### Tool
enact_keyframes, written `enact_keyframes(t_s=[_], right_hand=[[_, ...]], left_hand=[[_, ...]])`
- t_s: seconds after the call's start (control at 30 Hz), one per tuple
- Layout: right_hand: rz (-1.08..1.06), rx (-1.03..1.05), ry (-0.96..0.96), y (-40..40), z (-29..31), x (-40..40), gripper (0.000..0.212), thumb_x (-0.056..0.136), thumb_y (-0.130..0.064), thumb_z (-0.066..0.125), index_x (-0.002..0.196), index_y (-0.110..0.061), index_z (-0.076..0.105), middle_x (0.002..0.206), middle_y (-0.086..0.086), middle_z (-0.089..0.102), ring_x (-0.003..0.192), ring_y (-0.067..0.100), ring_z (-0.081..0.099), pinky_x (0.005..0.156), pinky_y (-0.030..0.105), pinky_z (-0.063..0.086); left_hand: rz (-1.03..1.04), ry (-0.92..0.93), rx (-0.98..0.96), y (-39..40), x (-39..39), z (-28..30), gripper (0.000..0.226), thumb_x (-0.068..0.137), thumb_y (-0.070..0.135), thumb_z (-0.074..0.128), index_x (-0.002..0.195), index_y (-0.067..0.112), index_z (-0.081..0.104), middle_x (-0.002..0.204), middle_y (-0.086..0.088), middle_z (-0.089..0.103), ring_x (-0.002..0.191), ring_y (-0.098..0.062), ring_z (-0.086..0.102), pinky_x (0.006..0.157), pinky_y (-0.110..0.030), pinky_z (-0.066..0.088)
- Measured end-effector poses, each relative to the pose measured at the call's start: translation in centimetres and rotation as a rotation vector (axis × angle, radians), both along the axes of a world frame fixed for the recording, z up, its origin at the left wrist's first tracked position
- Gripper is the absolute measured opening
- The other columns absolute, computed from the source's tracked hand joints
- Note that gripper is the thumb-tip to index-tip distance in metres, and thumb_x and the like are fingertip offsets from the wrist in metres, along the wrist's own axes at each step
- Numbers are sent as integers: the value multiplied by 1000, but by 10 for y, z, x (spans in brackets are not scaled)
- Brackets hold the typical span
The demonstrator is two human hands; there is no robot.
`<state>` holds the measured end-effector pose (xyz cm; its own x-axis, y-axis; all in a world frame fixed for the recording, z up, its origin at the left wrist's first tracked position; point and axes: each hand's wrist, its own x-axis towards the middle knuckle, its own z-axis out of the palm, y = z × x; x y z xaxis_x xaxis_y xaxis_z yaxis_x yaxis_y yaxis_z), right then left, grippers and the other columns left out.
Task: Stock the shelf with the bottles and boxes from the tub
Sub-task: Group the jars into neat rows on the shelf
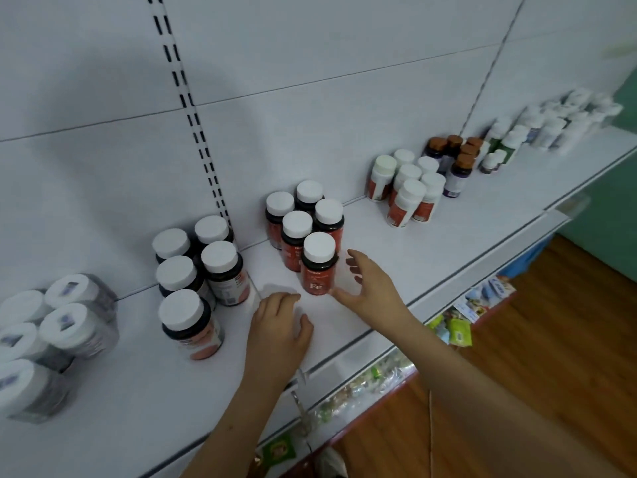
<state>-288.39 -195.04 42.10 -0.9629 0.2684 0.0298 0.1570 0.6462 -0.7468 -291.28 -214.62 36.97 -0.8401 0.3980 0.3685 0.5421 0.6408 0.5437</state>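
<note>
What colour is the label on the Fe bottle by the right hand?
Red, with white lettering, on the Fe bottle; white cap. Head view shows it.

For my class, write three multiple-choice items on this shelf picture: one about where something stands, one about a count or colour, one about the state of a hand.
1. Where does the bottle marked "Fe" stand in the red-labelled group?
A. At the back, against the wall
B. At the front, nearest the shelf edge
C. Lying on its side

2. How many white-capped bottles make up that red-labelled group?
A. Three
B. Five
C. Eight

3. What is the right hand doing?
A. Spread open beside the "Fe" bottle, not gripping it
B. Gripping a box
C. Twisting off a cap

Answers
1. B: it stands upright ahead of the other four, closest to the front of the shelf.
2. B: five white caps show in the cluster.
3. A: its fingers are spread and relaxed next to the bottle, with a gap showing.
</note>
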Motion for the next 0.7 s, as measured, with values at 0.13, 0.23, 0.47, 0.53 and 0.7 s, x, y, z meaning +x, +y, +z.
enact_keyframes(t_s=[0.13,0.23,0.47,0.53,0.7], right_hand=[[-133,57,106,33,22,33,29,91,-32,66,117,-18,63,114,-6,64,101,6,60,91,27,51],[-201,28,208,59,48,50,6,93,-23,63,90,-18,66,89,-11,67,84,2,63,76,16,49],[-204,79,345,137,89,49,12,96,-27,60,107,-27,63,101,-20,61,97,3,59,87,18,49],[-203,80,377,163,97,41,23,96,-29,59,118,-23,63,109,-15,60,102,4,57,91,21,48],[-121,61,415,233,107,24,31,96,-29,60,126,-20,59,116,-12,59,104,3,55,91,16,45]], left_hand=[[-120,90,117,17,23,7,20,90,20,50,99,12,66,97,2,62,90,-15,58,84,-27,49],[-216,6,104,42,43,13,17,92,23,51,99,19,66,95,10,62,86,-1,56,79,-7,44],[-264,-131,61,109,44,38,33,94,25,54,127,30,56,118,19,54,109,4,51,90,-9,39],[-244,-127,87,131,38,44,35,94,26,55,128,30,55,120,20,53,111,4,50,92,-11,39],[-102,-143,161,203,25,49,37,92,24,60,128,29,54,117,19,53,107,3,50,90,-14,42]])
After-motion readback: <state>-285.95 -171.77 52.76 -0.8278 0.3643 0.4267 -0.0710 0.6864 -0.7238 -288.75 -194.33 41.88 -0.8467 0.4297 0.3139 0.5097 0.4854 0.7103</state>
